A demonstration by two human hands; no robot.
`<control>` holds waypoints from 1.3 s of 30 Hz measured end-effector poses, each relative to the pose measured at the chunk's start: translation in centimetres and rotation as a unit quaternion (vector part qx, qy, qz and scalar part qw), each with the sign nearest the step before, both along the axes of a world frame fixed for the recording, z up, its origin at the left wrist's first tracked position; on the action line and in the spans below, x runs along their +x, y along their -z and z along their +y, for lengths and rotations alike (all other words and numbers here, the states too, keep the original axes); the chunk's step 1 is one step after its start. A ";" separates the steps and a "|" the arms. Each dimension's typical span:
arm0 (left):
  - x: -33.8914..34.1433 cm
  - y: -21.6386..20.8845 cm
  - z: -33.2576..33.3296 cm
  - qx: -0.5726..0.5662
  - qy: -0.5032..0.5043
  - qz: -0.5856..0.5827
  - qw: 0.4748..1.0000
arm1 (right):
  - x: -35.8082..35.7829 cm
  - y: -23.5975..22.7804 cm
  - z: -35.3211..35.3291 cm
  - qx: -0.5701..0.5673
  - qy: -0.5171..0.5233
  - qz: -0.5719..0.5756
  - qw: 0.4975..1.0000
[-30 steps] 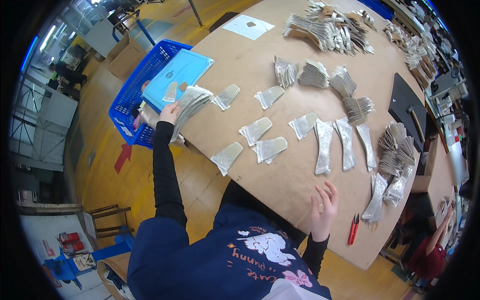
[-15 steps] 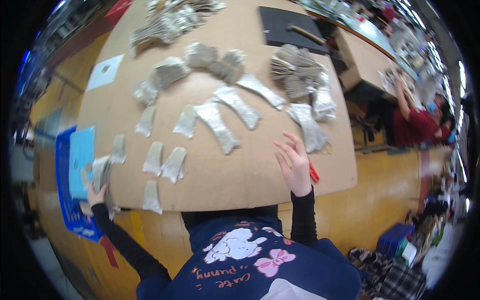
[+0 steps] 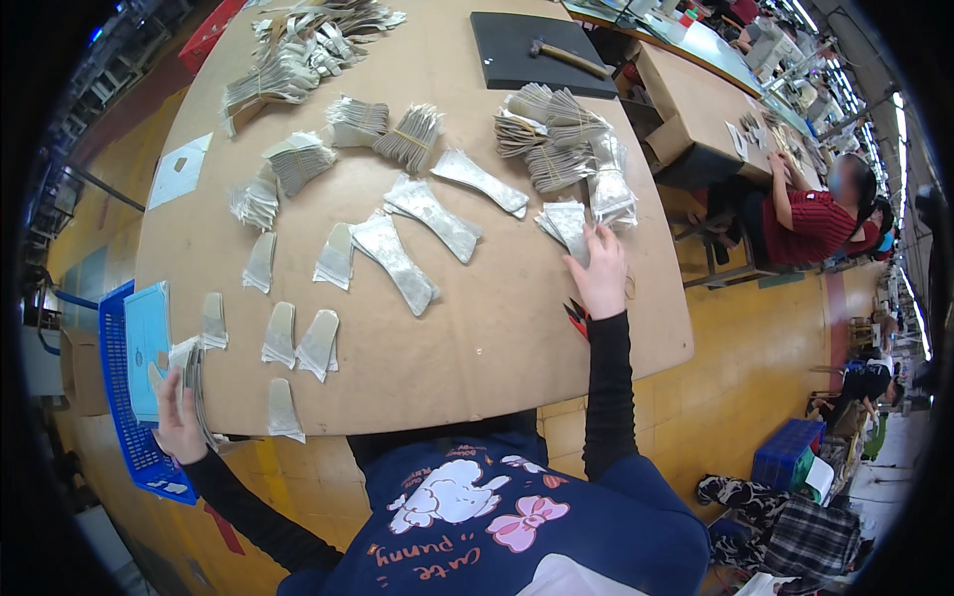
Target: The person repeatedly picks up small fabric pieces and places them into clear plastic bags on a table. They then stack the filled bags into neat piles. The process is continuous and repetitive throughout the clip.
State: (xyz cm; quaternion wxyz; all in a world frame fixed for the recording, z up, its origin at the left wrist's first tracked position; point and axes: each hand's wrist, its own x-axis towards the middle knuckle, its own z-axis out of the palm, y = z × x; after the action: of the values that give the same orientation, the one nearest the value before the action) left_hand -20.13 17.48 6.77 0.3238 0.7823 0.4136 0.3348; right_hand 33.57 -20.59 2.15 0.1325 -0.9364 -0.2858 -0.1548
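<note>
At the table's left edge, my left hand [image 3: 181, 422] is open, its fingers straight up beside an upright stack of thin grey pieces [image 3: 189, 360]. My right hand [image 3: 601, 276] reaches over a small pile of silvery flat pieces [image 3: 562, 223] on the right of the table. Its thumb and fingers are apart, with the fingertips touching the pile. Just below that hand lies a red-handled cutting tool [image 3: 576, 316], partly hidden. Long waisted silvery pieces [image 3: 396, 263] rest in the middle, and short tapered pieces [image 3: 279, 333] lie spread at the left.
Banded bundles [image 3: 409, 137] and a larger heap [image 3: 283, 72] cover the far side. A hammer [image 3: 568, 57] lies on a black board [image 3: 502, 55]. A blue basket [image 3: 117, 372] holding a light blue panel [image 3: 149, 318] stands at left. A person in red [image 3: 810, 223] works at right.
My right hand has moved forward onto the silvery pile. My left hand's fingers have straightened beside the grey stack. The whole view has shifted slightly.
</note>
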 end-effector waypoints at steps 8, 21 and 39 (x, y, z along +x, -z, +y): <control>-1.5 -14.1 -10.1 0.107 0.536 -0.364 0.754 | -6.1 -15.6 -8.5 0.478 -0.590 0.189 0.622; 7.2 -21.6 -10.1 0.266 0.813 -0.117 0.505 | -14.6 -28.5 -8.7 -0.060 -0.799 0.297 0.518; 19.0 3.0 -22.5 -0.287 0.719 0.022 0.633 | -7.8 -17.7 1.7 0.024 -0.475 0.044 0.878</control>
State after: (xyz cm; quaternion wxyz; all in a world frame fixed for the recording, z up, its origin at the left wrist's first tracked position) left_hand -1.08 -5.02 3.76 0.6611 0.7068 -0.1975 -0.1563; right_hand 25.73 -18.92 19.81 0.2254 -0.6903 -0.6864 -0.0390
